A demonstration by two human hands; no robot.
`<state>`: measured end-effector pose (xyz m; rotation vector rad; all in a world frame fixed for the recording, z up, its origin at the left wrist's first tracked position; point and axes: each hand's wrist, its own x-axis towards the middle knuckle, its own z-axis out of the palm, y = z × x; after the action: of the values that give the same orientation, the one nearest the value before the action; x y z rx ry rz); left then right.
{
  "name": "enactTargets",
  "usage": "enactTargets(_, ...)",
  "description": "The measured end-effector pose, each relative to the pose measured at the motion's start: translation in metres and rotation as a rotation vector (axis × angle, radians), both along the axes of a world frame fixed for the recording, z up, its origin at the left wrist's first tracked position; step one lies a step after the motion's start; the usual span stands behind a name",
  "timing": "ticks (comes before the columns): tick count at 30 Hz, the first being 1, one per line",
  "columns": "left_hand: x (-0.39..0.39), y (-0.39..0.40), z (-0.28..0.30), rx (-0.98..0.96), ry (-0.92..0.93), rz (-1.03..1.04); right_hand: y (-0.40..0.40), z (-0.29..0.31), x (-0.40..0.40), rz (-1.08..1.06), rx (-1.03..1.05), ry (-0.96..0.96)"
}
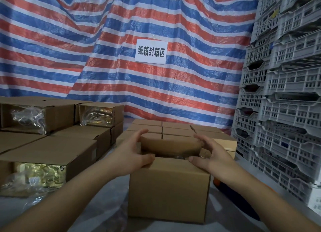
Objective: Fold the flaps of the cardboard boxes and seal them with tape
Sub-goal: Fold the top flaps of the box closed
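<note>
1. I read a white paper sign [150,51] pinned on the striped tarp [69,40], upper centre of the frame: "纸箱封箱区".
2. My left hand [133,153] has its thumb pressed on the near flap of the cardboard box [168,188], fingers curved over the box's left edge.
3. My right hand [208,155] mirrors it, thumb on the same flap, fingers bent over the right edge.
4. Both forearms reach in from the bottom corners.
5. The box sits at lower centre, its top partly open.
6. Closed boxes [173,129] lie just behind it.

A white paper sign [151,51] on the striped tarp [69,40] reads "纸箱封箱区".
</note>
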<state>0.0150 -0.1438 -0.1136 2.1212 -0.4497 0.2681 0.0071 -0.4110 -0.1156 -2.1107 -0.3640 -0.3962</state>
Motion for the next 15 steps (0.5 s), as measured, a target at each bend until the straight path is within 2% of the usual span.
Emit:
enactTargets(3, -0.003, -0.001, -0.004, 0.109, -0.137, 0.055, -0.001, -0.003, 0.0, -0.006, -0.069, -0.144)
enactTargets(6, -0.012, -0.002, -0.004, 0.26, -0.201, 0.071, -0.001, -0.004, 0.0, 0.051, -0.138, -0.191)
enactTargets(11, -0.027, -0.025, 0.014, 0.735, -0.346, 0.205, -0.003, -0.003, 0.003, 0.094, -0.243, -0.218)
enactTargets(15, -0.033, -0.055, 0.009, 0.783, -0.296, -0.032, -0.004, -0.001, 0.001, 0.122, -0.244, -0.207)
